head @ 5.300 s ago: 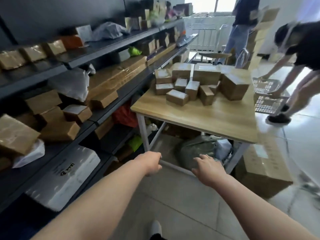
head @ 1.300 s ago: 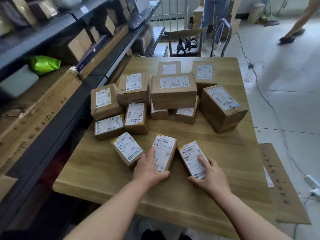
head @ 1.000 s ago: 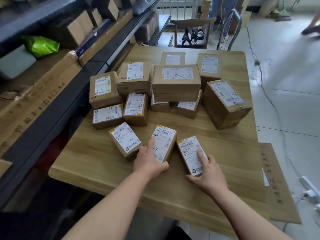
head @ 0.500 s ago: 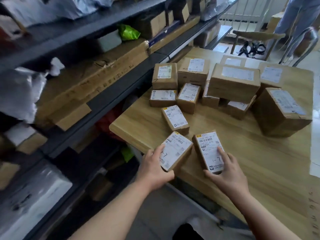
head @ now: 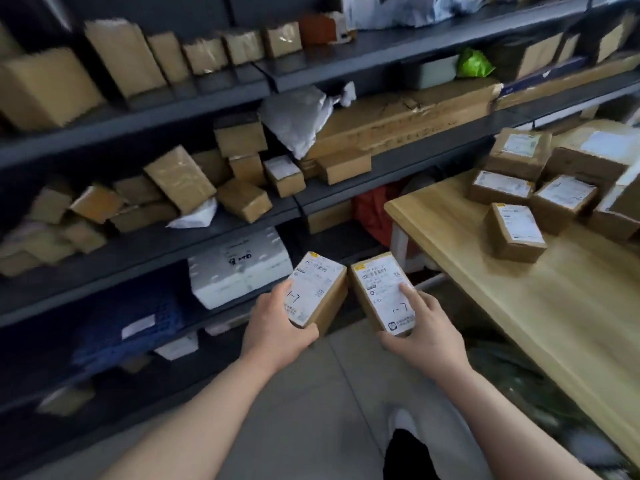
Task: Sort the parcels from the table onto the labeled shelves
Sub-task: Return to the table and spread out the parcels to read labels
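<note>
My left hand (head: pixel 277 332) grips a small brown parcel (head: pixel 320 285) with a white label marked "1-7". My right hand (head: pixel 427 336) holds a second small parcel (head: pixel 381 289), also marked "1-7". Both parcels hang side by side in the air in front of the dark shelves (head: pixel 242 216), off the table. Several more labelled parcels, one being a small box (head: pixel 516 232), lie on the wooden table (head: pixel 519 306) at the right.
The dark shelves fill the left and back, crowded with brown boxes, a grey poly bag (head: pixel 298 119), a long flat carton (head: pixel 405 119) and a white foam box (head: pixel 239 268) on a lower level. Grey floor (head: pixel 311 410) lies below my arms.
Both hands lifted their parcels off the table edge and carried them left, toward the shelves. The view swung left, so the table now sits at the right.
</note>
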